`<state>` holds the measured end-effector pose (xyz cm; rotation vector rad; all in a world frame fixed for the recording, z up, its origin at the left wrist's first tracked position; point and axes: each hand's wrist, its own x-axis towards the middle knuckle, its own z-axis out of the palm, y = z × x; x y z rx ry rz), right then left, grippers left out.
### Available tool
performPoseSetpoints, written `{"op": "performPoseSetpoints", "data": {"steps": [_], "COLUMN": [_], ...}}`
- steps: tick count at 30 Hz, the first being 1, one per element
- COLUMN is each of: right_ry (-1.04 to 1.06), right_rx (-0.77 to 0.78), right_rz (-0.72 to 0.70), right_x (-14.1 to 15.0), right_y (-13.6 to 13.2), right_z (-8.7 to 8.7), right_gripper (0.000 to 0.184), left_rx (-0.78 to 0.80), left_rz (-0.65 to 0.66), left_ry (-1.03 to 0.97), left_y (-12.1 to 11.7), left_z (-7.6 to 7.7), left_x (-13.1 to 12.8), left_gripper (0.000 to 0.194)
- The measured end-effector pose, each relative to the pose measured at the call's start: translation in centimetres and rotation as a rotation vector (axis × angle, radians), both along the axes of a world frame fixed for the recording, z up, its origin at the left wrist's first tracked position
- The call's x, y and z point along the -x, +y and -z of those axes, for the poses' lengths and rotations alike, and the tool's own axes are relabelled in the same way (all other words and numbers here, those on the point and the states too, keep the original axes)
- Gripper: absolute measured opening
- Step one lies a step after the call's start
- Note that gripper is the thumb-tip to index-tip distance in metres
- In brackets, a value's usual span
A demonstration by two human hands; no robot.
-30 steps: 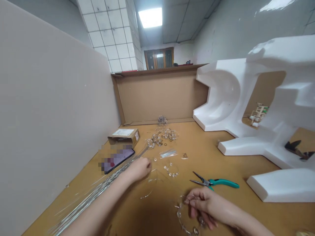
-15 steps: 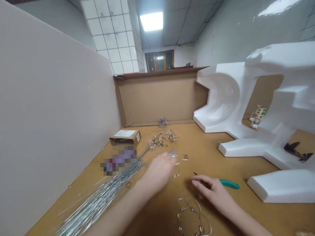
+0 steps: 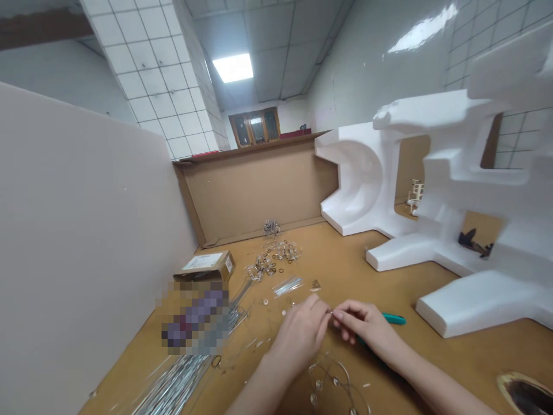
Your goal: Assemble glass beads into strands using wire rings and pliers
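Observation:
My left hand (image 3: 305, 325) and my right hand (image 3: 367, 325) meet fingertip to fingertip over the tabletop. Both are closed in a pinch, and what sits between the fingertips is too small to make out. Behind and under my right hand lie pliers, with a teal handle (image 3: 394, 319) showing. Just below the hands rests a wire loop with clear beads (image 3: 318, 384). Beyond my left hand is a small pile of short, thin silvery rods (image 3: 288, 286).
A bundle of long silvery wires (image 3: 175, 383) lies at left, near a small cardboard box (image 3: 205, 265) and a blurred purple item (image 3: 194, 317). Farther back are heaps of beaded wire pieces (image 3: 283, 251). White foam packing (image 3: 436, 302) stands at right; a cardboard wall (image 3: 259, 190) closes the back.
My left hand has left the pile of short rods and come toward me to meet my right hand. The right fingers have closed into a pinch. The camera view has shifted and tilted.

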<state>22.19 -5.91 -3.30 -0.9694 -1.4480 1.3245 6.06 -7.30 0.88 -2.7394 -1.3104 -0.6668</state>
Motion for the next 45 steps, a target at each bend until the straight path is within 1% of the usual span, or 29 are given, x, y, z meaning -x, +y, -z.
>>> {"op": "performPoseSetpoints", "data": {"steps": [4, 8, 12, 14, 15, 16, 18, 19, 22, 24, 25, 26, 28, 30, 33, 38, 42, 45], "right_ry": [0.001, 0.009, 0.048, 0.076, 0.087, 0.096, 0.103, 0.101, 0.093, 0.085, 0.083, 0.081, 0.079, 0.08, 0.072, 0.048, 0.036, 0.033], "right_rx": [0.018, 0.06, 0.075, 0.075, 0.076, 0.078, 0.085, 0.087, 0.089, 0.084, 0.082, 0.08, 0.081, 0.082, 0.08, 0.083, 0.084, 0.079], "right_rz": [-0.001, -0.003, 0.039, 0.088, 0.108, 0.122, 0.123, 0.115, 0.111, 0.108, 0.106, 0.104, 0.112, 0.132, 0.135, 0.135, 0.095, 0.095], "right_x": [-0.2, -0.6, -1.1, -1.2, -1.3, -1.3, -1.3, -1.3, -1.2, -1.2, -1.2, -1.1, -1.1, -1.0, -0.9, -0.9, -1.1, -1.2], "right_y": [0.0, 0.2, 0.3, 0.3, 0.3, 0.3, 0.2, 0.2, 0.1, 0.1, 0.1, 0.1, 0.1, 0.0, -0.1, 0.0, 0.2, 0.3], "right_z": [0.0, 0.0, 0.1, 0.1, 0.0, 0.0, -0.1, -0.2, -0.2, -0.2, -0.2, -0.3, -0.4, -0.6, -0.7, -0.5, -0.1, 0.0], "right_gripper": [0.031, 0.031, 0.029, 0.029, 0.029, 0.028, 0.028, 0.028, 0.029, 0.029, 0.03, 0.03, 0.031, 0.031, 0.031, 0.031, 0.03, 0.03], "left_rx": [0.02, 0.014, 0.021, 0.031, 0.04, 0.06, 0.131, 0.155, 0.225, 0.281, 0.307, 0.325, 0.356, 0.374, 0.394, 0.395, 0.38, 0.369], "left_rz": [0.012, -0.024, -0.045, -0.106, -0.172, -0.291, -0.635, -0.745, -0.967, -1.051, -1.073, -1.082, -1.081, -1.062, -1.007, -0.915, -0.915, -0.913], "left_ry": [-0.014, 0.011, 0.028, 0.033, 0.041, 0.067, 0.195, 0.224, 0.277, 0.299, 0.305, 0.308, 0.31, 0.307, 0.299, 0.294, 0.297, 0.298], "left_y": [0.2, 0.3, 0.4, 0.6, 0.8, 0.9, 1.0, 1.0, 0.3, -0.3, -0.5, -0.7, -0.7, -0.5, -0.7, -2.0, -2.2, -2.0], "left_z": [0.4, 0.6, 0.2, -0.2, -0.5, -0.7, -1.0, -1.0, -0.6, 0.1, 0.5, 0.9, 1.8, 2.4, 2.9, 3.0, 2.8, 2.5], "left_x": [0.2, 0.4, 0.5, 1.4, 2.4, 3.9, 7.8, 10.2, 17.2, 20.6, 21.7, 22.5, 23.2, 23.2, 22.9, 22.4, 22.1, 21.8], "left_gripper": [0.019, 0.018, 0.019, 0.02, 0.021, 0.023, 0.025, 0.025, 0.025, 0.026, 0.026, 0.026, 0.028, 0.028, 0.024, 0.022, 0.023, 0.028]}}
